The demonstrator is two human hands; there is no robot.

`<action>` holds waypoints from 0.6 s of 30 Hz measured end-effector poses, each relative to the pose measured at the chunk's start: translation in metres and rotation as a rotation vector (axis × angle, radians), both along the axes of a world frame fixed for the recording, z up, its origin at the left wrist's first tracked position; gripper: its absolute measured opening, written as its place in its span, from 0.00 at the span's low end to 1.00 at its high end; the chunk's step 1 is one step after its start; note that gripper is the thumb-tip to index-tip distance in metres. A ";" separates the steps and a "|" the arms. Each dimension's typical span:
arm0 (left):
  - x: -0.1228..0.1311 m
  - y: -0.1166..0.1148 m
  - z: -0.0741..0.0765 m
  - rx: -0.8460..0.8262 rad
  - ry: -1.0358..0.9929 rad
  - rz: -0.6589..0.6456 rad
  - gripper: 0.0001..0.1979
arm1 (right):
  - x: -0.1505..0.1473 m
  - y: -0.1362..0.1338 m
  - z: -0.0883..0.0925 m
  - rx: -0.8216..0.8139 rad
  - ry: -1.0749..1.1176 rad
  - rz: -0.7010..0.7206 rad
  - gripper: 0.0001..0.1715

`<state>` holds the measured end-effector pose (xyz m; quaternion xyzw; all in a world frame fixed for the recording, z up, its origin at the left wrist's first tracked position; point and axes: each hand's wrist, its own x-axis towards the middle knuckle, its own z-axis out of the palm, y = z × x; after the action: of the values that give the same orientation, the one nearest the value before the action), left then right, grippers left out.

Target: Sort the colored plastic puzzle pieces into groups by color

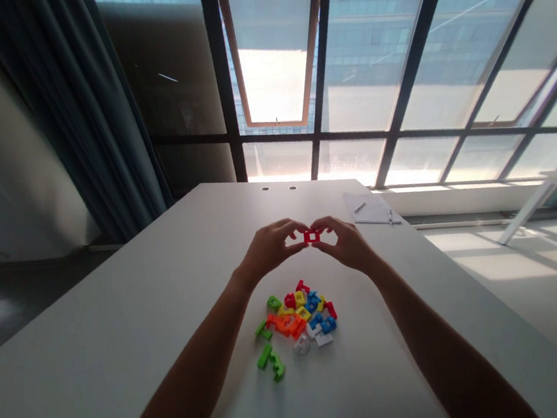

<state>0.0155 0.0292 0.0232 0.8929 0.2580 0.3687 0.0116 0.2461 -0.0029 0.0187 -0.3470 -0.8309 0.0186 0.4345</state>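
Observation:
A small red plastic piece (310, 236) is held above the white table (122, 334), pinched from both sides. My left hand (270, 245) grips its left end with thumb and fingertips, and my right hand (343, 240) grips its right end the same way. Below my hands lies a heap of small coloured pieces (300, 314) in red, yellow, blue, orange, white and clear. A few green pieces (270, 357) lie at the heap's near-left edge.
A sheet of paper with a pen (372, 212) lies at the table's far right. Two round holes (279, 187) are in the table's far edge. Large windows (368, 71) stand behind, a dark curtain (96, 109) to the left.

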 end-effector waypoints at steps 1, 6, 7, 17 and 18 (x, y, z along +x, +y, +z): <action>0.000 -0.001 0.000 -0.002 -0.004 0.003 0.14 | 0.001 -0.001 0.000 0.006 -0.016 0.009 0.14; -0.004 -0.007 0.004 0.003 -0.059 0.027 0.12 | 0.001 -0.006 0.006 0.037 -0.047 0.015 0.14; -0.005 -0.008 0.005 0.006 -0.068 0.023 0.12 | 0.000 -0.007 0.007 0.045 -0.042 0.009 0.13; -0.008 -0.009 0.010 -0.018 -0.083 0.015 0.13 | -0.002 -0.008 0.008 0.039 -0.038 -0.036 0.13; -0.009 -0.007 0.009 -0.031 -0.083 0.021 0.14 | -0.001 -0.009 0.007 0.024 -0.048 -0.039 0.14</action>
<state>0.0069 0.0226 0.0318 0.8739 0.2722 0.4016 0.0322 0.2447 -0.0115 0.0261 -0.3582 -0.8345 -0.0080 0.4187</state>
